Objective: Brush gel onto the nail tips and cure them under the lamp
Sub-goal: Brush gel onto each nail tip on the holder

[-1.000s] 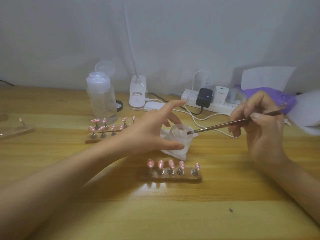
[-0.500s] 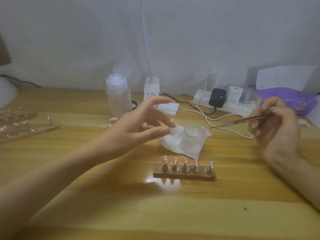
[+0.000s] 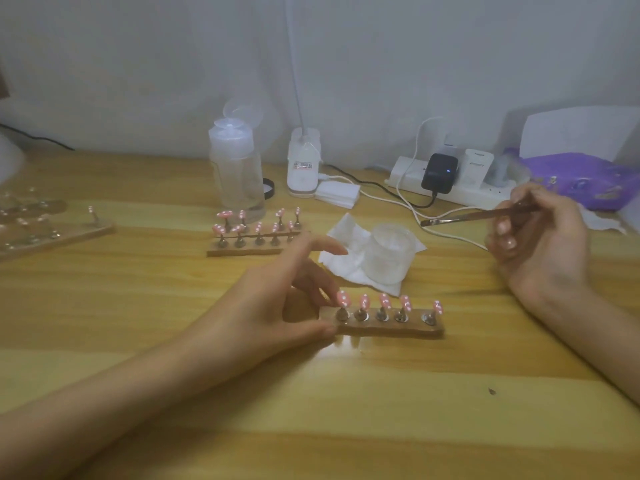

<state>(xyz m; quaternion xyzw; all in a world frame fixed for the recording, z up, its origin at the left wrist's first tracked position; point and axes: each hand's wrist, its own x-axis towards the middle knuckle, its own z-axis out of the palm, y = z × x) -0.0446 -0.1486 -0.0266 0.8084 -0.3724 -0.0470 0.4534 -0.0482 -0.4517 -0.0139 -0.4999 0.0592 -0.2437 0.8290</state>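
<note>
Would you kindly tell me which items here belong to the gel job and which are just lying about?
In use: brush in the right hand; jar; near holder of nail tips, gripped by the left hand; far holder.
Lying about: pump bottle; power strip; purple pack; cotton pads.

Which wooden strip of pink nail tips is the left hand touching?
The near strip, a single row of five tips; the far strip beside the bottle stands untouched.
</note>
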